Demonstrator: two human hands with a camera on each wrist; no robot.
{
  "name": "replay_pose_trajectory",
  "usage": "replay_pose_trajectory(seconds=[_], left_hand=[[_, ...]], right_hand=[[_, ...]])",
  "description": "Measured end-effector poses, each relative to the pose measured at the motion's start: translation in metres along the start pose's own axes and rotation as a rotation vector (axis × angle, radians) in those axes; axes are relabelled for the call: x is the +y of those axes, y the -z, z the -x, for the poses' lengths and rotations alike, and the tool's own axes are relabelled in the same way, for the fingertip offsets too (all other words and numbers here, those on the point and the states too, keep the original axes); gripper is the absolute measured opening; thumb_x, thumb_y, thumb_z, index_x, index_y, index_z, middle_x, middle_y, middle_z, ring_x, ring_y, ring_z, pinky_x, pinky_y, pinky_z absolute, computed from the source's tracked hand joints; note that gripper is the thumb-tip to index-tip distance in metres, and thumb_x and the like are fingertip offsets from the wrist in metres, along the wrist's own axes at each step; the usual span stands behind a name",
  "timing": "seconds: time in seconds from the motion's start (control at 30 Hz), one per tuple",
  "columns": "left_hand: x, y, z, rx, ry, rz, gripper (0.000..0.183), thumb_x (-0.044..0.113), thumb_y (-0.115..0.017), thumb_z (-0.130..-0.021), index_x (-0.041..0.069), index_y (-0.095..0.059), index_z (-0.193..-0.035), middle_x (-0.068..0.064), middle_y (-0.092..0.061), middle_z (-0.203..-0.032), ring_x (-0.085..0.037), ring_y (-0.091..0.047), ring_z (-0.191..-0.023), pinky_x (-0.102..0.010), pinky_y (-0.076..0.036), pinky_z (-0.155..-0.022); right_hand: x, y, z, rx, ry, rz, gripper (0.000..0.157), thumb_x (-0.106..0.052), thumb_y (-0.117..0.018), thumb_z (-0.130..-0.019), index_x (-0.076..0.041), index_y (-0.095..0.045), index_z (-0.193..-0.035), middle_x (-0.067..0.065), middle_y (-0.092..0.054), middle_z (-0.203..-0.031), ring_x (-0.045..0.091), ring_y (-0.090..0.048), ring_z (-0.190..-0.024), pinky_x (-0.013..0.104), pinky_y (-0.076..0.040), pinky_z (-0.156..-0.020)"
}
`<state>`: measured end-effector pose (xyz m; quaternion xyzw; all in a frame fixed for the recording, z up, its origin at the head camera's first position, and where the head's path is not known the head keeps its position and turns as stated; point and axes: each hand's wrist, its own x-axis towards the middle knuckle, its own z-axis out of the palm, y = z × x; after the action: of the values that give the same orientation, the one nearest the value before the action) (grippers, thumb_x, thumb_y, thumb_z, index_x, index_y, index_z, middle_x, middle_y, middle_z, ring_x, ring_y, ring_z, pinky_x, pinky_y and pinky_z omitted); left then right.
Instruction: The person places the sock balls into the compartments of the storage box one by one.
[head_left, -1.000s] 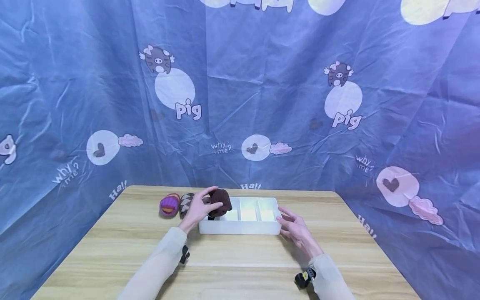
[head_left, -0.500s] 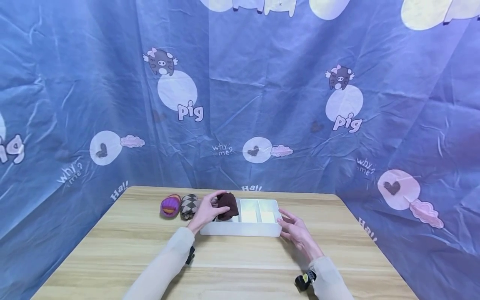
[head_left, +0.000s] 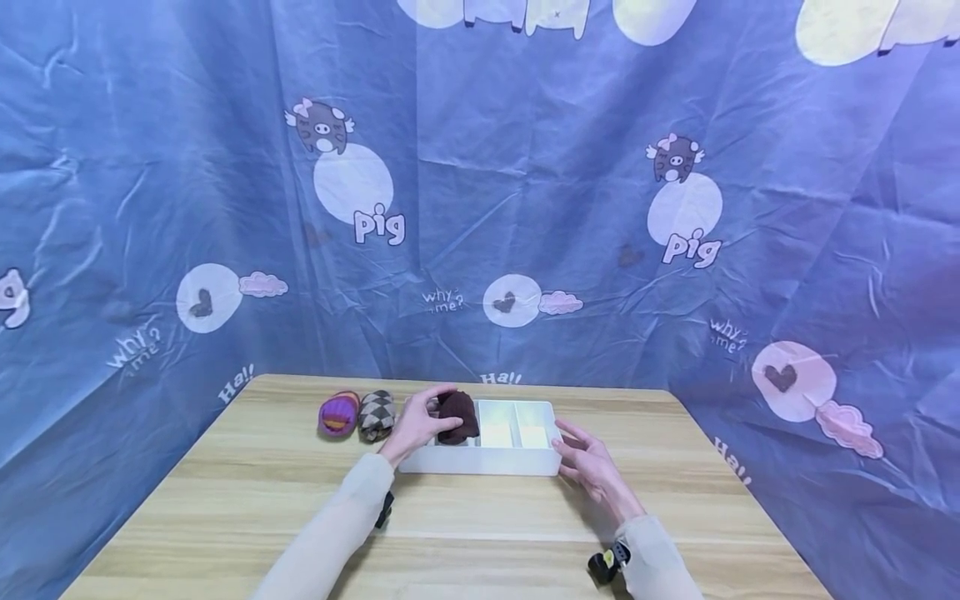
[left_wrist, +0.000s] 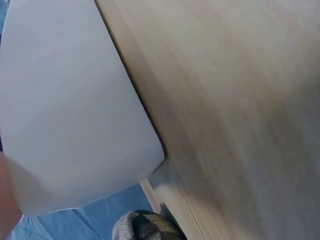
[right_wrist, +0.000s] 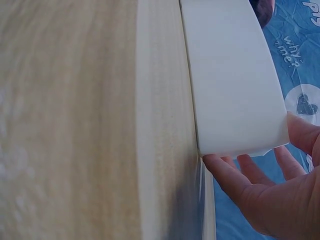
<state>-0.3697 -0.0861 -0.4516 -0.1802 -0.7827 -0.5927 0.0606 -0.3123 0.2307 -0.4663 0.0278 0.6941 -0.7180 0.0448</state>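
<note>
My left hand (head_left: 422,423) pinches a dark brown rolled-up sock (head_left: 458,418) between thumb and fingers, low over the left part of a white divided box (head_left: 482,461). How deep the sock sits in its compartment cannot be told. With fingers spread and fairly straight, my right hand (head_left: 592,465) touches the box's right end. The right wrist view has the right thumb (right_wrist: 302,131) at the upper edge and a fingertip at the bottom corner. In the left wrist view the box's front wall (left_wrist: 75,105) fills the left side, and little of the left hand shows.
Left of the box lie a grey-and-white argyle rolled sock (head_left: 377,415) and a purple-and-orange striped one (head_left: 338,414). All stand on a wooden table (head_left: 480,533), with a blue printed curtain (head_left: 465,192) behind and at the sides.
My left hand has moved slightly right and down with the brown sock, bringing it lower over the box. The right hand stays at the box's end.
</note>
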Motion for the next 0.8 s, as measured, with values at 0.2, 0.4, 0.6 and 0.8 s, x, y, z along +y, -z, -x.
replay_pose_trajectory(seconds=[0.2, 0.4, 0.6, 0.8], left_hand=[[0.0007, -0.0012, -0.0003, -0.016, 0.012, -0.001, 0.061, 0.014, -0.082, -0.078, 0.017, -0.059, -0.135, -0.018, -0.067, -0.122, -0.027, -0.069, -0.100, -0.032, -0.059, -0.076], [-0.0013, -0.0043, -0.0030, -0.041, 0.013, -0.045, 0.059, 0.011, -0.081, -0.079, 0.012, -0.059, -0.134, -0.019, -0.065, -0.122, -0.029, -0.067, -0.102, -0.032, -0.058, -0.076], [0.0014, -0.0055, -0.0047, -0.069, 0.005, -0.155, 0.055, 0.012, -0.082, -0.078, 0.011, -0.063, -0.130, -0.014, -0.067, -0.118, -0.025, -0.065, -0.099, -0.032, -0.054, -0.075], [0.0015, -0.0067, -0.0044, -0.081, -0.009, -0.305, 0.046, 0.017, -0.082, -0.077, 0.018, -0.069, -0.122, -0.007, -0.063, -0.127, -0.027, -0.060, -0.109, -0.041, -0.051, -0.088]], right_hand=[[-0.0010, -0.0008, -0.0013, 0.004, 0.002, -0.009, 0.057, -0.007, -0.058, -0.097, -0.005, -0.036, -0.150, 0.031, -0.034, -0.149, 0.030, -0.058, -0.116, 0.048, -0.049, -0.101], [-0.0003, -0.0016, -0.0006, 0.000, -0.007, 0.003, 0.058, -0.008, -0.058, -0.097, -0.004, -0.035, -0.150, 0.033, -0.034, -0.148, 0.028, -0.058, -0.116, 0.047, -0.050, -0.100], [0.0000, -0.0011, -0.0012, 0.009, -0.011, -0.016, 0.058, -0.008, -0.058, -0.097, -0.004, -0.035, -0.150, 0.031, -0.032, -0.150, 0.025, -0.059, -0.112, 0.045, -0.050, -0.100], [-0.0004, -0.0017, -0.0002, 0.009, -0.017, -0.023, 0.059, -0.007, -0.059, -0.096, -0.004, -0.035, -0.150, 0.030, -0.032, -0.150, 0.023, -0.059, -0.110, 0.044, -0.050, -0.101]])
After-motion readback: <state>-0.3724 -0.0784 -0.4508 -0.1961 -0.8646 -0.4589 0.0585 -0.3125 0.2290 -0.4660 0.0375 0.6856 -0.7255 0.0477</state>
